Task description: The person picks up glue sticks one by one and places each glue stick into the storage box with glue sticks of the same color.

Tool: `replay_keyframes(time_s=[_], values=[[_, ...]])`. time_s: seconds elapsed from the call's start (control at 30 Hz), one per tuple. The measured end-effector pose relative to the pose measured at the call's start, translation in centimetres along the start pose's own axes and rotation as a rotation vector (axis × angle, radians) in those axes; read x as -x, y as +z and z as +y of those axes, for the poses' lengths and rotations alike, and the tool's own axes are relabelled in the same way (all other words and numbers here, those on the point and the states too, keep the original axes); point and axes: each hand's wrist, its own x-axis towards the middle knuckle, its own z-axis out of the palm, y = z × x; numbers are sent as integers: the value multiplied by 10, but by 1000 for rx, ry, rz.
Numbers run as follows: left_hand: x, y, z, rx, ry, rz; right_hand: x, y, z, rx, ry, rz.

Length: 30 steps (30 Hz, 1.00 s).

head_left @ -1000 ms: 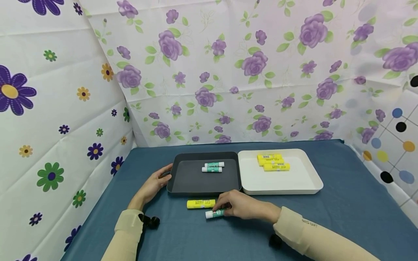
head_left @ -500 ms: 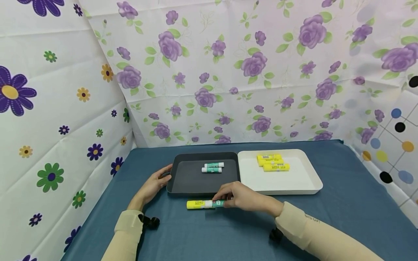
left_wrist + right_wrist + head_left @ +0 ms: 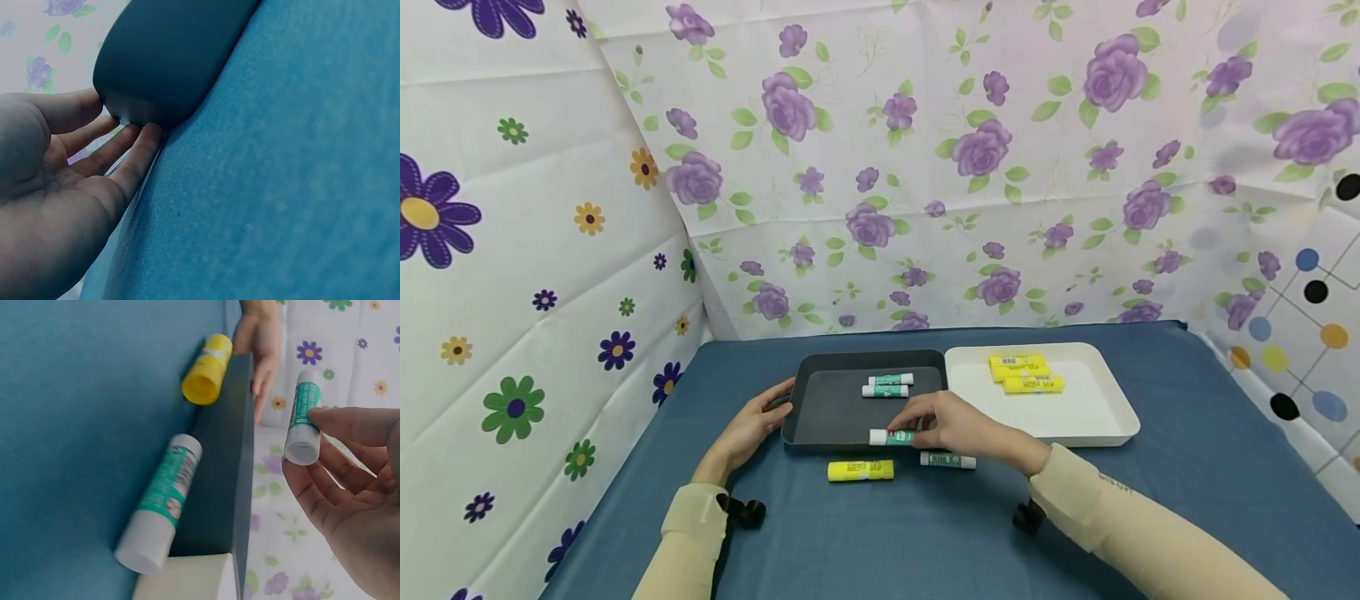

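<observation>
Right wrist only: both ends of green stick (image 3: 306, 403) in right hand (image 3: 359, 515)

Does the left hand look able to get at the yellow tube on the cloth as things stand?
Probably yes: the left hand rests against the dark tray, the yellow tube lies uncovered on the blue cloth, and nothing visible stands between them.

A matte blue-grey cloth (image 3: 820, 542) covers the flat work surface, its far edge meeting a creased white hanging sheet (image 3: 917, 175) printed with purple roses and green leaves. At left — a white sheet (image 3: 565, 350) with purple, green and yellow-orange daisies; at right — a white panel (image 3: 1311, 367) with thin dark lines and coloured dots. Lighting is soft.
</observation>
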Motion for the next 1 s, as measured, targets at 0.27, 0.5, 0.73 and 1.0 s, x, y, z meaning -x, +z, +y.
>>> replay_keyframes(time_s=[0.27,0.5,0.73,1.0], values=[[1,2,2,4,-2,0,-14,-15,1,7,23,32],[0,2,2,1,-3,6,-28,-28,4,54,18,52],[0,1,1,8,1,-1,-43,-39,8,74,48,63],[1,2,3,12,-8,2,-57,-45,12,74,87,42]])
